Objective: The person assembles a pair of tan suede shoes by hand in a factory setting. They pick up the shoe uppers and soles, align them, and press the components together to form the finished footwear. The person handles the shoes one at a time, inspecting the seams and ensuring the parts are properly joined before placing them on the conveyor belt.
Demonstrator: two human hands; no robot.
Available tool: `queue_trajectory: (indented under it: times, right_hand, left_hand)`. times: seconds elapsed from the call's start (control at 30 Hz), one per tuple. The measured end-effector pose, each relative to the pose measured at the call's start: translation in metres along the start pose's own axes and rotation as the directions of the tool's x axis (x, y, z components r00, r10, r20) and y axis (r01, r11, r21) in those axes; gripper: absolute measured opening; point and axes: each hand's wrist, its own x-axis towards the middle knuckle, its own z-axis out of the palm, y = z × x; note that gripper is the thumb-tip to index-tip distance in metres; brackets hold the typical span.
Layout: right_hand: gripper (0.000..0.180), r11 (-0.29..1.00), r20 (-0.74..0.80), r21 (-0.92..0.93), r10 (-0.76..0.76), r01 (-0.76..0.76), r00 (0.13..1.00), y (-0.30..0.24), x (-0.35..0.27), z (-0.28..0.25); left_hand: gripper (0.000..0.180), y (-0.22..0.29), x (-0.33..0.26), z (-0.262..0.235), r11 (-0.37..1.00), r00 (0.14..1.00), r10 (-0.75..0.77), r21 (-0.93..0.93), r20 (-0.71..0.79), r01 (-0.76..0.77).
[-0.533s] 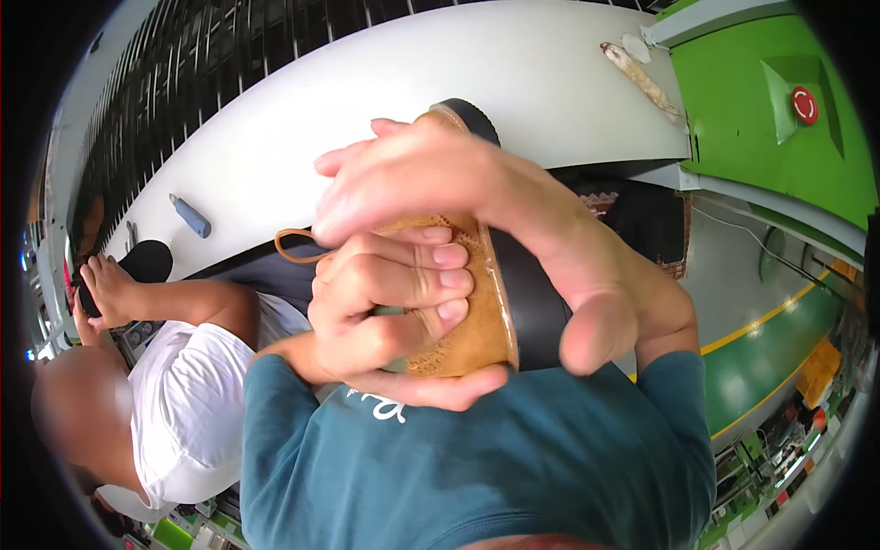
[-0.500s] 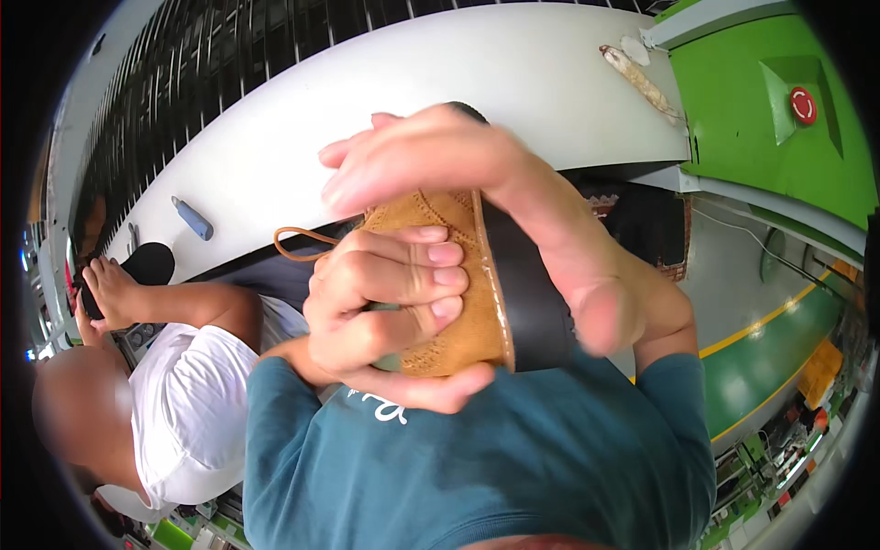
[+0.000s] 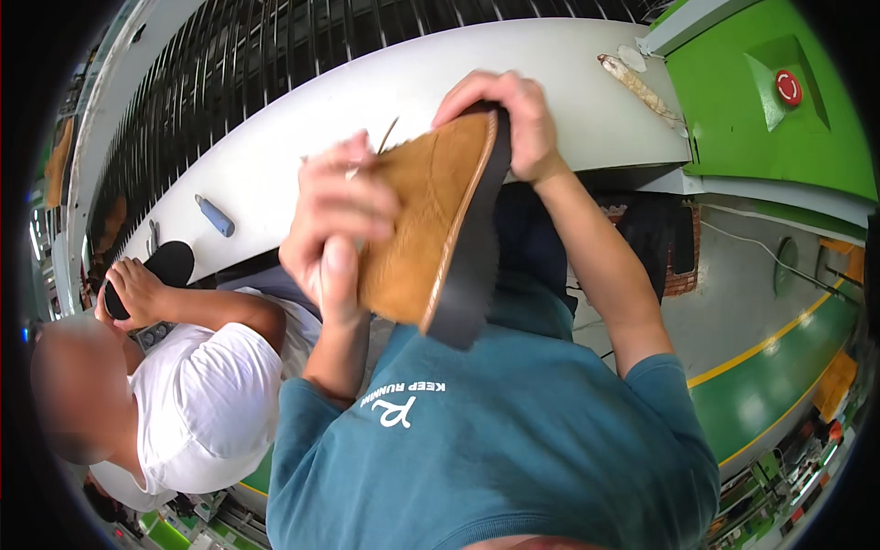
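Observation:
A tan suede shoe (image 3: 417,202) with a thick dark sole (image 3: 467,284) is tilted on its side in front of my chest, above the near edge of the white table. Pale stitching runs along the seam between upper and sole, and a thin lace end sticks up. My left hand (image 3: 341,215) grips the upper on its left side; its fingers are smeared by motion, and the thumb shows in front. At the far end, my right hand (image 3: 513,119) is wrapped around the shoe, with its fingers over the upper and its palm by the sole.
On the white table (image 3: 302,137) lie a blue-handled tool (image 3: 215,215) and a long cream-coloured piece (image 3: 637,87). Dark slatted bars (image 3: 385,37) run behind it. A co-worker (image 3: 206,385) at my left holds a black sole (image 3: 170,264). A green machine (image 3: 733,101) with a red button stands right.
My right hand has gone from hovering over the shoe to gripping its far end. The shoe has turned and tilted, showing more sole. My left hand has shifted left on the upper.

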Motion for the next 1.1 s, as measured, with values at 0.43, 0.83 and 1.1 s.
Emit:
queue_trajectory:
  times: [0.43,0.83,1.1]
  right_hand:
    - [0.047,0.636,-0.149,-0.729,-0.508,0.254,0.848,-0.013,-0.015,-0.008]
    - [0.026,0.631,-0.272,-0.773,-0.247,-0.058,0.930,-0.010,0.005,0.012]
    - [0.035,0.898,-0.496,-0.387,-0.011,-0.210,0.868,-0.015,-0.044,-0.019]
  left_hand:
    - [0.125,-0.034,0.039,0.034,0.650,0.864,-0.308,0.751,0.398,-0.115]
    - [0.089,-0.061,0.043,0.019,0.738,0.840,-0.369,0.674,0.398,0.005]
    - [0.089,-0.059,0.092,0.022,0.733,0.640,-0.282,0.591,0.715,-0.337]
